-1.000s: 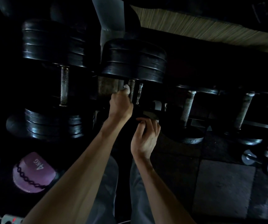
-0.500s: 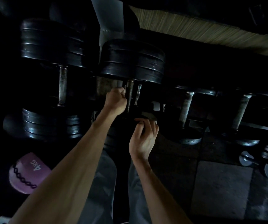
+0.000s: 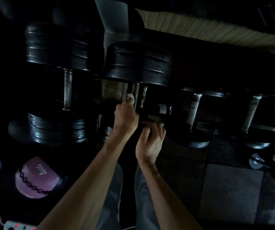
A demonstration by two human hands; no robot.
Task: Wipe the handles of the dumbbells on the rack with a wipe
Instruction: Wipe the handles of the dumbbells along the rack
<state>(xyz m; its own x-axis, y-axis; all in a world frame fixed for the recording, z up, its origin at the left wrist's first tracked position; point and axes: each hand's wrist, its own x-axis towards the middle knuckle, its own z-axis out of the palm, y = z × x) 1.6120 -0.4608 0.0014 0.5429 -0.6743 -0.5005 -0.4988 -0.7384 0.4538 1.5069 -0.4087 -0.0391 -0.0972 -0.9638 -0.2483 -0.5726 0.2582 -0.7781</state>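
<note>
My left hand [image 3: 126,117] grips a white wipe [image 3: 131,97] wrapped around the metal handle [image 3: 135,92] of the middle black dumbbell [image 3: 138,63] on the rack. Only a bit of wipe shows above the knuckles. My right hand [image 3: 151,141] sits just below and to the right, its curled fingers holding the dark near end of that dumbbell, which is mostly hidden in shadow. A second large black dumbbell lies to the left with a bare handle [image 3: 67,90]. Further handles [image 3: 194,107] [image 3: 252,112] stand to the right.
A purple 4 kg weight [image 3: 36,177] lies on the floor at lower left, with a power strip [image 3: 17,226] near the bottom edge. Small grey dumbbells [image 3: 266,165] sit on the floor tiles at right. A grey rack post [image 3: 115,22] rises behind the middle dumbbell.
My left hand slid up the handle towards the far plates, then came back down; the wipe shows above the knuckles again. My right hand has stayed on the near end.
</note>
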